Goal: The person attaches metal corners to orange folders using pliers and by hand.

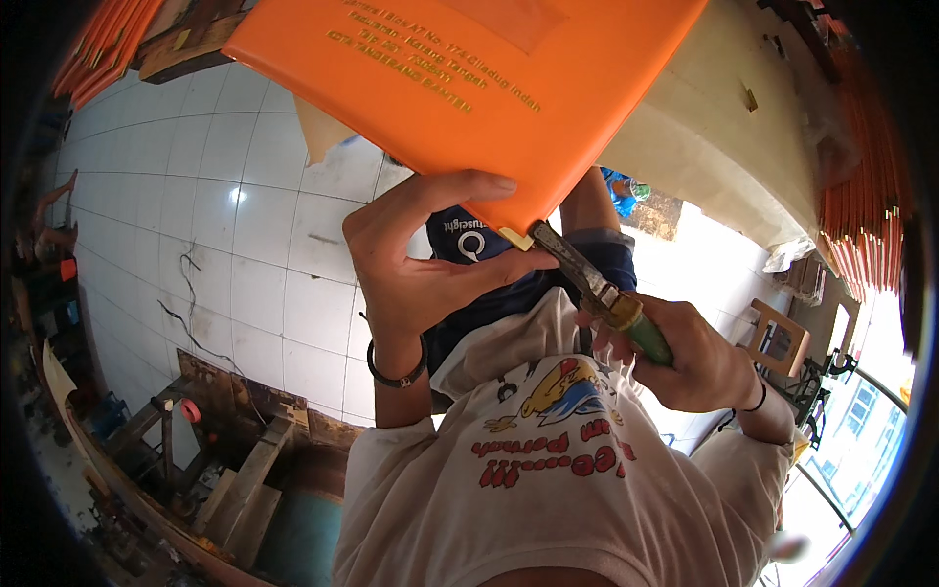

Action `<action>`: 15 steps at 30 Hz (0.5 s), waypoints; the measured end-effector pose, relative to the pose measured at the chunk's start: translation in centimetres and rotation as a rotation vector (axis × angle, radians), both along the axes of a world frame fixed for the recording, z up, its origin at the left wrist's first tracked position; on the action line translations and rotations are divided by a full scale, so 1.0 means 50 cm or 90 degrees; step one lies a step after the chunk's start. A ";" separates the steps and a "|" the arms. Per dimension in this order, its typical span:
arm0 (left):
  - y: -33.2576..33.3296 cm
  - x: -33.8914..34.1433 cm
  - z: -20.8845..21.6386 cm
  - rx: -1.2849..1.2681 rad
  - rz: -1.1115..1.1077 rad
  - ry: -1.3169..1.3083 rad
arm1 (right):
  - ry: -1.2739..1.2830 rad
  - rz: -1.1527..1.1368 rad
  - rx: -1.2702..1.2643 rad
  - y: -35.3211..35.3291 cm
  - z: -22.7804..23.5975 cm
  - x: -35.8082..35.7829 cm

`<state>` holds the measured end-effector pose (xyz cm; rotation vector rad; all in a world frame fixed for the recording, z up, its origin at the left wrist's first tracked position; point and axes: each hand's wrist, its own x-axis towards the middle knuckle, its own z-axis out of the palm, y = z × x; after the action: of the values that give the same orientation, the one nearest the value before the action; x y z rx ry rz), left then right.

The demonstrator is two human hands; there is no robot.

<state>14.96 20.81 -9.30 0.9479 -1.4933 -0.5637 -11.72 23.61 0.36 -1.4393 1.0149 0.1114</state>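
A flat orange folder (469,59) with gold lettering fills the upper middle, one corner turned toward me. My left hand (416,249) is closed on it near that corner, thumb and finger on either side. On the corner sits a small gold metal corner piece (515,238). My right hand (685,352) is wrapped round the green handles of a pair of pliers (592,279). The pliers' worn metal jaws meet the folder's corner right beside the gold piece. Whether the jaws are clamped on the metal cannot be made out.
Stacks of orange folders (866,205) stand at the far right, with more folders (103,44) at the upper left. A cream-covered table (714,127) lies beyond the folder. White floor tiles (293,215) spread to the left, near a wooden frame (249,479) and a pink tape roll (190,410).
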 end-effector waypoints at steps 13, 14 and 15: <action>0.003 -0.002 -0.006 0.014 -0.005 0.024 | -0.004 0.075 -0.135 -0.013 -0.004 0.005; 0.003 -0.001 -0.006 0.009 -0.001 0.015 | -0.004 0.083 -0.171 -0.011 -0.009 0.006; 0.002 0.000 -0.006 0.006 0.001 0.012 | -0.003 0.087 -0.190 -0.009 -0.013 0.006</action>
<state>14.96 20.93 -9.61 0.9484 -1.4744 -0.5780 -11.41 23.18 -0.30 -1.7797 0.9564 0.0568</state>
